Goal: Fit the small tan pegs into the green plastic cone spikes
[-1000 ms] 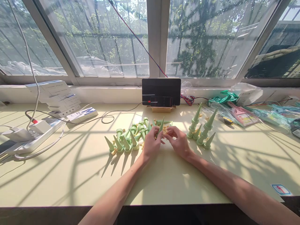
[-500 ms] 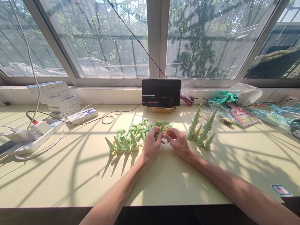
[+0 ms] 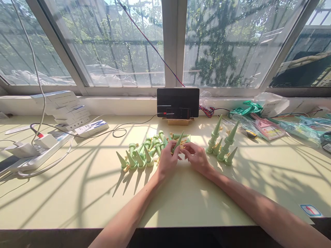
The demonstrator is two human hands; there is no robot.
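Observation:
My left hand (image 3: 168,158) is closed around a pale green plant watering spike (image 3: 179,140), its pointed end tilted up and to the right. Close beside it, my right hand (image 3: 196,156) has thumb and fingers pinched at the spike's lower end. A small yellowish bit shows between the fingertips, too small and covered to make out. Left of the hands lies a pile of green watering spikes (image 3: 156,143) with yellow valves among them. Four-like cones stand in a front row, including one upright spike (image 3: 148,158). On the right, several spikes (image 3: 229,143) stand upright, some stacked.
A black tablet (image 3: 178,98) leans at the window, with a phone (image 3: 178,113) before it. White boxes (image 3: 68,108) and a power strip (image 3: 46,151) with cables are at left. Plastic bags (image 3: 269,125) and a yellow-black tool (image 3: 250,134) lie at right.

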